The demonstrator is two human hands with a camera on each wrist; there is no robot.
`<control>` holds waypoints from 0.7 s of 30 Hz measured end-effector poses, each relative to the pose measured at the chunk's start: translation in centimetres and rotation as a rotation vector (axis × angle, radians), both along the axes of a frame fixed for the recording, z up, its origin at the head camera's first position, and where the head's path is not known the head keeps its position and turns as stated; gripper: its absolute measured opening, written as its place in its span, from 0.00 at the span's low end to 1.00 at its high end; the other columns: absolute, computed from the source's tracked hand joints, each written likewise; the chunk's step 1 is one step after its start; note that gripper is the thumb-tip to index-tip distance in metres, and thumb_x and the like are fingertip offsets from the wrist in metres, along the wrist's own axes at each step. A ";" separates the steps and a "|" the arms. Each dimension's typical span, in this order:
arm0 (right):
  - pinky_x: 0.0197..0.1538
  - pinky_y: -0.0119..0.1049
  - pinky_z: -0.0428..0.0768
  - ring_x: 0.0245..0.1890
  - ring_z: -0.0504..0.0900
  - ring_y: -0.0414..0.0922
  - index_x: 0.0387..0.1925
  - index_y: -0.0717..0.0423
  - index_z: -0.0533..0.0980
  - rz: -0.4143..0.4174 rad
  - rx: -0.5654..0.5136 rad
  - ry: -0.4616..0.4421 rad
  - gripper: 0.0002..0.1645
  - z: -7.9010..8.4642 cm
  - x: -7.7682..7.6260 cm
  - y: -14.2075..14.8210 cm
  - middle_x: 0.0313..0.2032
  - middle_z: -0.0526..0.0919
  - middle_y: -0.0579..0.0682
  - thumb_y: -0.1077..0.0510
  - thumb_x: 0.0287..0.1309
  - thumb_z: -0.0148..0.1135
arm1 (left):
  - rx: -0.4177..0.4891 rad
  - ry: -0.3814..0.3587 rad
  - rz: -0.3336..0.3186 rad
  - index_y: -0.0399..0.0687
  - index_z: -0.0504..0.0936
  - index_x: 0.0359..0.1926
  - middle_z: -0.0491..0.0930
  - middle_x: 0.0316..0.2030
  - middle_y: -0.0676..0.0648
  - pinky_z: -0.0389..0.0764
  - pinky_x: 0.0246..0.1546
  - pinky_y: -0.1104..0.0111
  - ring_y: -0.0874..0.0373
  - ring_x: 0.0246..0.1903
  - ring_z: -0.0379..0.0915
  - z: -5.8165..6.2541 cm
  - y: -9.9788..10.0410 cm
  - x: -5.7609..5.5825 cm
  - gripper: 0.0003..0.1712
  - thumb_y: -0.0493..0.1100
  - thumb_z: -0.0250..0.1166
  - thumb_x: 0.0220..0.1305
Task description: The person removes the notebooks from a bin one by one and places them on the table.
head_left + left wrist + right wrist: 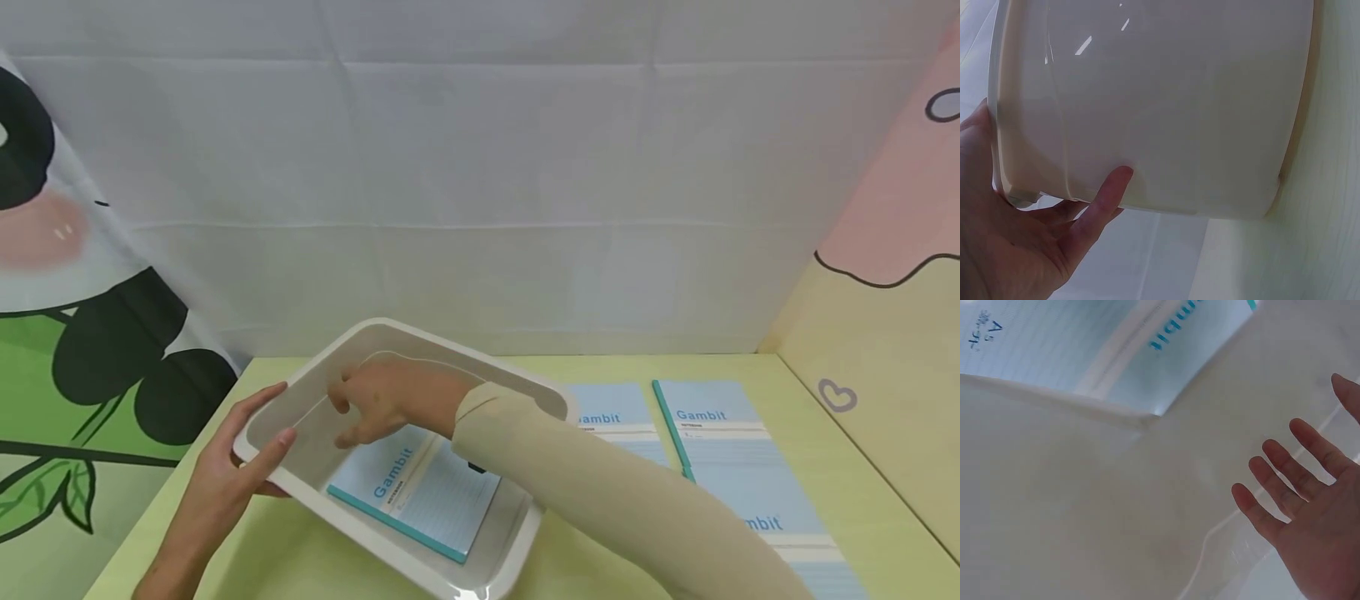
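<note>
My left hand [228,462] grips a white plastic bin [360,529] at its left end, the thumb over the rim and the other fingers outside. In the left wrist view the same hand [1029,237] is against the bin's glossy wall [1166,112]. Inside the bin lies a light blue Gambit notebook [427,496] with a teal spine, partly covered by my right forearm. My right hand [397,396] reaches into the bin above that notebook, holding nothing. Its fingers are spread in the right wrist view, where the hand [1316,519] is apart from the notebook [1091,356].
To the right of the bin, more blue Gambit notebooks lie on the pale yellow table [592,558]: one [615,417] partly behind the bin, another [720,425] beside it, and one [806,542] nearer. A white cloth wall [487,192] stands behind; printed panels flank both sides.
</note>
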State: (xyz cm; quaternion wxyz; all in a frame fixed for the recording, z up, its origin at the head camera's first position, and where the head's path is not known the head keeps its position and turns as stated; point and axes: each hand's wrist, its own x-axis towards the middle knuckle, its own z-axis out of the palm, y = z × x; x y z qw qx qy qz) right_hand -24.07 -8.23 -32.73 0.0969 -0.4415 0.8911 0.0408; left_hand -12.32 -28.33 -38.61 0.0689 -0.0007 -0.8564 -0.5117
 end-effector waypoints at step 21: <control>0.62 0.32 0.78 0.58 0.77 0.32 0.67 0.27 0.73 0.061 0.161 -0.061 0.37 -4.8 1.9 -1.2 0.62 0.75 0.30 0.24 0.58 0.65 | 0.003 0.011 -0.003 0.68 0.57 0.81 0.69 0.57 0.59 0.90 0.30 0.60 0.62 0.43 0.80 0.0 0.0 0.1 0.37 0.47 0.60 0.77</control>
